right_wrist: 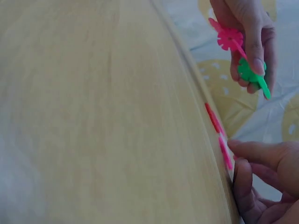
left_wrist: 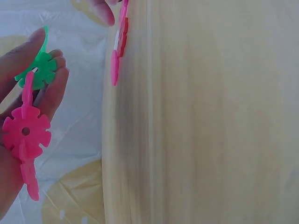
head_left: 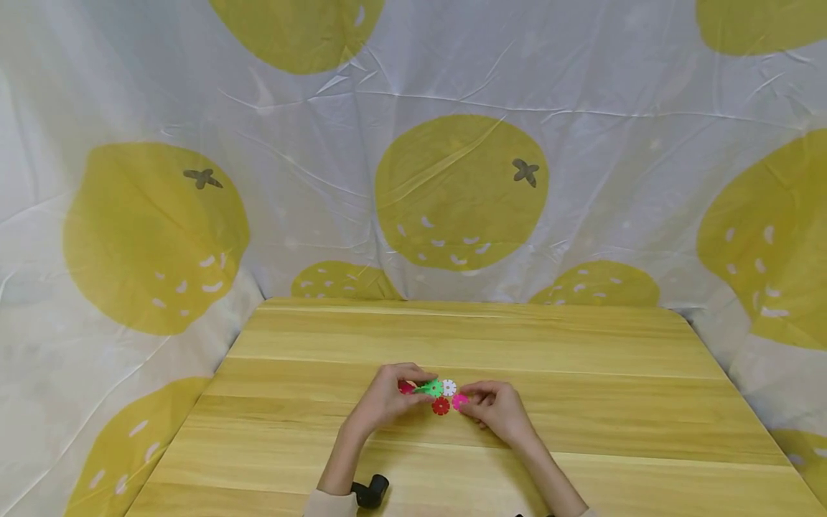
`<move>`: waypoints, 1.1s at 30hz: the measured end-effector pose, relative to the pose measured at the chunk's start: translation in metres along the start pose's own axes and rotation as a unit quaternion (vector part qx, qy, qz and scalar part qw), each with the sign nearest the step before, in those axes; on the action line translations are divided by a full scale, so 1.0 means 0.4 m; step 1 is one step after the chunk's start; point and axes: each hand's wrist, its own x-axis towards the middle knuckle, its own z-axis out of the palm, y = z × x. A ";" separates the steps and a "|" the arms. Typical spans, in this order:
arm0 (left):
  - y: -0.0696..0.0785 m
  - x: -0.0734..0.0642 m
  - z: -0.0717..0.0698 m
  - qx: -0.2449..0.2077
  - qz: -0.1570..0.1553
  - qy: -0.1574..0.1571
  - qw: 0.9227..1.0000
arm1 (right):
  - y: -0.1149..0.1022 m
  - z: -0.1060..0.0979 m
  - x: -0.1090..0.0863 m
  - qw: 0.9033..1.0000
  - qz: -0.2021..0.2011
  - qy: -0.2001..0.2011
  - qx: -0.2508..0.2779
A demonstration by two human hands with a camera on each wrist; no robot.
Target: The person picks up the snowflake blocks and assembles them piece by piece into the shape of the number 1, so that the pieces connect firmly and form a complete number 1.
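My left hand (head_left: 394, 395) holds a joined chain of notched plastic flower discs. Its green disc (left_wrist: 43, 70) sits between thumb and fingers, with another green piece standing on edge in it. A pink disc (left_wrist: 26, 130) with more pink pieces slotted into it hangs by the palm. At the right, my right hand (head_left: 500, 411) pinches a pink disc (head_left: 459, 402) between thumb and forefinger, low over the table. Beside it on the tabletop are a red disc (head_left: 441, 406) and a white disc (head_left: 449, 388), close to the left fingertips. The fingers partly hide the pinched disc.
The wooden table (head_left: 581, 359) has rounded far corners. A pale cloth (head_left: 310, 179) printed with large yellow fruit hangs behind and at both sides. A black device (head_left: 373, 492) shows by the left wrist at the near side.
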 end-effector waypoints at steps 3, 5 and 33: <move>0.001 0.000 0.000 -0.005 0.000 -0.003 1.000 | -0.002 0.005 -0.001 1.000 -0.006 0.010 -0.024; 0.003 -0.001 -0.001 -0.011 -0.003 -0.004 1.000 | -0.005 0.007 -0.002 0.999 -0.008 0.015 -0.029; 0.003 -0.001 -0.003 -0.043 -0.019 0.036 0.998 | -0.017 0.012 -0.010 0.999 -0.010 0.020 -0.040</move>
